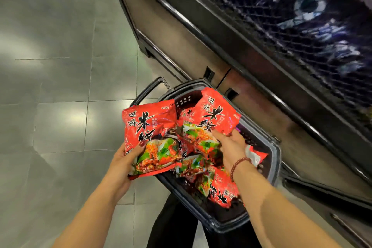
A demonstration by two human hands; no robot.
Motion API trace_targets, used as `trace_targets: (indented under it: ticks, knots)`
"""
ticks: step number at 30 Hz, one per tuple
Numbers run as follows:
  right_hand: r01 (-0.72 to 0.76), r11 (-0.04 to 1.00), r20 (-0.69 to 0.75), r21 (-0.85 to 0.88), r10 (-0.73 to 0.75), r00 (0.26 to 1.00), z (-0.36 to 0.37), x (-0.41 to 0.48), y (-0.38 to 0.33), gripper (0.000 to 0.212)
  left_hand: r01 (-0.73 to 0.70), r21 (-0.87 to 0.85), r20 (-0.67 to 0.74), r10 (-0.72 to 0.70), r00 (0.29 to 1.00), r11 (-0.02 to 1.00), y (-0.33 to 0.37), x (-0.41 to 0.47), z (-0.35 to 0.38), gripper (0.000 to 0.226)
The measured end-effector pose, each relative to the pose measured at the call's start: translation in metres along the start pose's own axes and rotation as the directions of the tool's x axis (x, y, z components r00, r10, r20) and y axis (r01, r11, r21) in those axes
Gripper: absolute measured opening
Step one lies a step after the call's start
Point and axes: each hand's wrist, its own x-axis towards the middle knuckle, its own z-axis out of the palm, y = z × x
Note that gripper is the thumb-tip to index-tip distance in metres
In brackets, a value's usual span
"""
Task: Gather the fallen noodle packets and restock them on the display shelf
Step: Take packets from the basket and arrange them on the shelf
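My left hand point(125, 159) grips a red noodle packet point(153, 137) by its lower left edge, thumb on its front, above the left rim of a black shopping basket point(275, 159). My right hand point(229, 145) holds a second red packet point(216, 115) over the basket, fingers curled at its lower edge. Several more red packets point(219, 189) lie loose inside the basket under my hands. The display shelf point(261, 62) runs diagonally along the right, its dark wire mesh front point(291, 26) above.
Grey tiled floor point(60, 86) fills the left half. The shelf's base panels and metal rails stand close behind the basket. The basket's handle point(153, 86) sticks out at its far left. My dark trouser leg point(173, 227) is below the basket.
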Motion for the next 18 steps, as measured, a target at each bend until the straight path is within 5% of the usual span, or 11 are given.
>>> trace_targets:
  ticks: [8, 14, 18]
  knots:
    - [0.208, 0.975, -0.046, 0.084, -0.205, 0.978, -0.072, -0.143, -0.08, 0.012, -0.127, 0.096, 0.188, 0.107, 0.976, 0.987, 0.066, -0.103, 0.033, 0.048]
    - [0.367, 0.918, -0.138, 0.152, -0.348, 0.927, -0.116, -0.238, -0.124, 0.019, -0.264, 0.166, 0.332, 0.198, 0.922, 0.95, 0.1, -0.166, 0.074, 0.051]
    - [0.445, 0.865, -0.215, 0.233, -0.401, 0.891, -0.142, -0.284, -0.138, 0.019, -0.304, 0.189, 0.418, 0.203, 0.885, 0.934, 0.112, -0.201, 0.102, 0.083]
